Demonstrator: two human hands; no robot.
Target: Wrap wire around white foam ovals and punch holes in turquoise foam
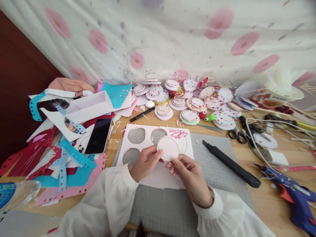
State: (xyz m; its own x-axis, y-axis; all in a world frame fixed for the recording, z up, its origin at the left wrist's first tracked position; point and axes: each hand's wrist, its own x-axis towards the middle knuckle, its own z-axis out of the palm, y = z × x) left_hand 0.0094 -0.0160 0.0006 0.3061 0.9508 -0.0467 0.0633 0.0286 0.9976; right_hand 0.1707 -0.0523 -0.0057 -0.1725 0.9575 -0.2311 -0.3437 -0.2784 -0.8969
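A round white disc (168,148) is held up over the cutting mat, pinched at its left edge by my left hand (146,161). My right hand (190,176) grips the disc's lower right edge, where a thin strand shows near the fingers. Beneath both hands lies a white foam sheet (160,177) with several round holes and red scribbles at its upper right. The grey cutting mat (214,164) is under the sheet. To the right of my hands, a black utility knife (230,163) rests on the mat.
Stacked decorated discs (190,102) line the back. At left are a phone (98,135), paper scraps (65,158) and a plastic bottle (19,194). On the right lie scissors (237,135), a blue glue gun (293,194) and a white cable. A black pen (142,114) lies behind the sheet.
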